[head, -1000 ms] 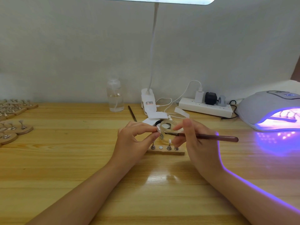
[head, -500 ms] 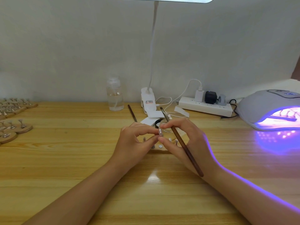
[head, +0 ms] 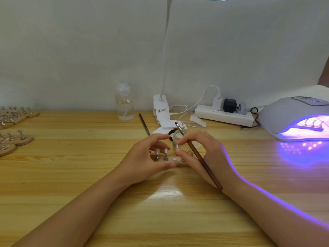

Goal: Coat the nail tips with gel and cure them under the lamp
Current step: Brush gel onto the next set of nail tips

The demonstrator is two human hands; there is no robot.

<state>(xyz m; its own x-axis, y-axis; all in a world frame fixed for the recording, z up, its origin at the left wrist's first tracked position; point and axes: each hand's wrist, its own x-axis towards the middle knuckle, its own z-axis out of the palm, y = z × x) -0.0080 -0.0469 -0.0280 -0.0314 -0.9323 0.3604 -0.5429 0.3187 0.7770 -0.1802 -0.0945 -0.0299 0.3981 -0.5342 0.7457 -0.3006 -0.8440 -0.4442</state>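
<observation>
Currently your right hand [head: 203, 154] grips the brown brush [head: 197, 156], handle lying across the palm toward the wrist, bristle end pointing up and away over the clear gel jar [head: 176, 139]. Your left hand [head: 146, 157] is loosely curved, fingers apart, holding nothing I can make out, with the thumb at the near edge of the wooden nail stand [head: 178, 164]. Two nail tips [head: 166, 151] stand on pegs between your fingers. Both hands sit close together on the bench [head: 71, 175]. At far right the curing lamp [head: 293, 120] glows violet with another stand inside.
</observation>
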